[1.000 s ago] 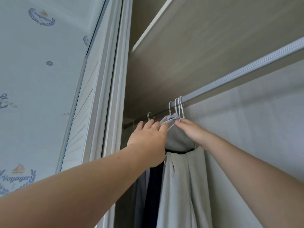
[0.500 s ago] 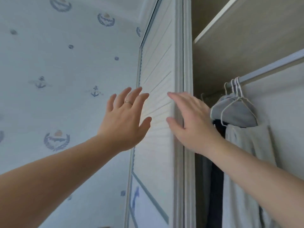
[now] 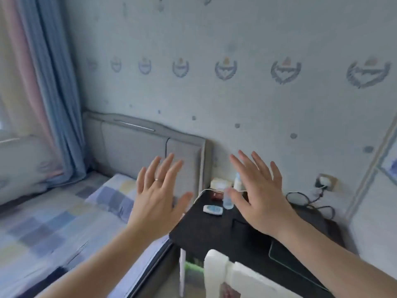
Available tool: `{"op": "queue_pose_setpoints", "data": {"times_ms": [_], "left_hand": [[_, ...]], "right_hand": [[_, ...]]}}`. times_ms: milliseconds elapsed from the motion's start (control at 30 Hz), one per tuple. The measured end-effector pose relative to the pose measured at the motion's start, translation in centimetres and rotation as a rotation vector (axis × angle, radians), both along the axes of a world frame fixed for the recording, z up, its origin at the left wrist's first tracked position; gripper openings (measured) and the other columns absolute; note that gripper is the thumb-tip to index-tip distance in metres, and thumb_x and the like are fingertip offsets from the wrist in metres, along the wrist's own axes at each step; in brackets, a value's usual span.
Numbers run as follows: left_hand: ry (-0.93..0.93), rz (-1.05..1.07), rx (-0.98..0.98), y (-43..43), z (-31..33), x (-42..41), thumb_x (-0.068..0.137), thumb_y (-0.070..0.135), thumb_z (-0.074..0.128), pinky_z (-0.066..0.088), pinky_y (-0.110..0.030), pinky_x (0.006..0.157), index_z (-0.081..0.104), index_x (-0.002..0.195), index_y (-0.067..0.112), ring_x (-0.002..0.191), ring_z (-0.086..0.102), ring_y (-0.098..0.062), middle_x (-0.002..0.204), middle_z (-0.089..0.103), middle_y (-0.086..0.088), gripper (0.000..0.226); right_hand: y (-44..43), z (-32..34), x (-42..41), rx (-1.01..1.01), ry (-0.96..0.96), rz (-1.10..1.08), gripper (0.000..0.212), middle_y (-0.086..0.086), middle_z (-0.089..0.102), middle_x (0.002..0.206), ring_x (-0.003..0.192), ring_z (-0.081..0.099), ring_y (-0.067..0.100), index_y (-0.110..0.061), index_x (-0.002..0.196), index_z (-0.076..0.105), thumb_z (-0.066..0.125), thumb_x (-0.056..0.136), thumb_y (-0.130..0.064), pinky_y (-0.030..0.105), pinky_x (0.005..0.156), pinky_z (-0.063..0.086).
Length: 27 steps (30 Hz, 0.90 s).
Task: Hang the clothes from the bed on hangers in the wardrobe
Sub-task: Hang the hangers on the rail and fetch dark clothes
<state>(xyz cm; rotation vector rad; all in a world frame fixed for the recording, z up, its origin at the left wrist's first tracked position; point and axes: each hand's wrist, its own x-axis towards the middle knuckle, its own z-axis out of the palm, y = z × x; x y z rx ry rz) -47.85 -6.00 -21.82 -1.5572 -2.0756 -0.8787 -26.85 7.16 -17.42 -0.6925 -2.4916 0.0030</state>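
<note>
As wardrobe leaves view, bed (image 3: 64, 222) ahead, left hand (image 3: 158, 203), right hand (image 3: 257, 198) spread

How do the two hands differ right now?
The left hand wears a ring on one finger; the right hand shows none. The left hand is seen in front of the bed, the right hand in front of the dark table. Both are open, fingers spread, backs to the camera, holding nothing.
</note>
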Motion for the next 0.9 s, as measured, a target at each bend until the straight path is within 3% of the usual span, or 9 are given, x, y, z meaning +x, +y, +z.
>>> {"op": "queue_pose_setpoints", "data": {"times_ms": [100,267,400,767,900], "left_hand": [[-0.076,0.174,-0.152,-8.0,-6.1,-4.7,0.094,0.064,0.031,0.012,-0.056,0.122,0.024,0.154,0.03,0.154,0.007,-0.026,0.166,0.016,0.005,0.07],[-0.222,0.531,-0.332,-19.4,-13.2,-8.9,0.091,0.075,0.013,-0.007,-0.048,0.124,0.005,0.158,0.036,0.153,-0.018,-0.017,0.167,-0.005,0.009,0.078],[-0.386,0.728,-0.389,-25.3,-17.0,-11.3,0.088,0.077,0.014,-0.008,-0.049,0.123,0.002,0.158,0.039,0.152,-0.021,-0.015,0.167,-0.006,0.012,0.081],[-0.746,1.08,-0.475,-30.8,-23.1,-20.1,0.077,0.08,0.004,-0.009,-0.047,0.122,-0.004,0.158,0.04,0.152,-0.02,-0.018,0.167,-0.007,0.01,0.09],[-0.829,1.168,-0.468,-31.5,-24.4,-23.5,0.083,0.078,0.011,-0.006,-0.049,0.123,-0.001,0.159,0.038,0.152,-0.018,-0.019,0.167,-0.005,0.01,0.087]], "right_hand": [[-4.1,-5.6,-7.2,-0.133,-0.035,0.141,0.067,-0.015,0.01,0.161,0.15,-0.001,0.014,-0.04,0.152,0.01,0.026,0.091,-0.062,0.051,0.12,-0.003],[-11.1,-13.2,-17.1,-0.268,-0.178,0.364,0.071,-0.017,0.008,0.161,0.15,-0.005,0.011,-0.04,0.153,0.009,0.019,0.087,-0.065,0.047,0.119,-0.005],[-15.6,-18.2,-23.8,-0.348,-0.307,0.528,0.072,-0.02,0.003,0.161,0.149,-0.009,0.008,-0.043,0.152,0.004,0.016,0.086,-0.067,0.046,0.119,-0.005],[-20.8,-26.2,-41.0,-0.393,-0.594,0.785,0.076,-0.021,-0.001,0.161,0.148,-0.012,0.009,-0.044,0.152,-0.005,0.005,0.08,-0.07,0.045,0.118,-0.009],[-21.4,-27.5,-45.9,-0.38,-0.7,0.844,0.07,-0.018,0.0,0.162,0.149,-0.01,0.012,-0.041,0.153,-0.002,0.018,0.09,-0.065,0.048,0.119,-0.008]]}}
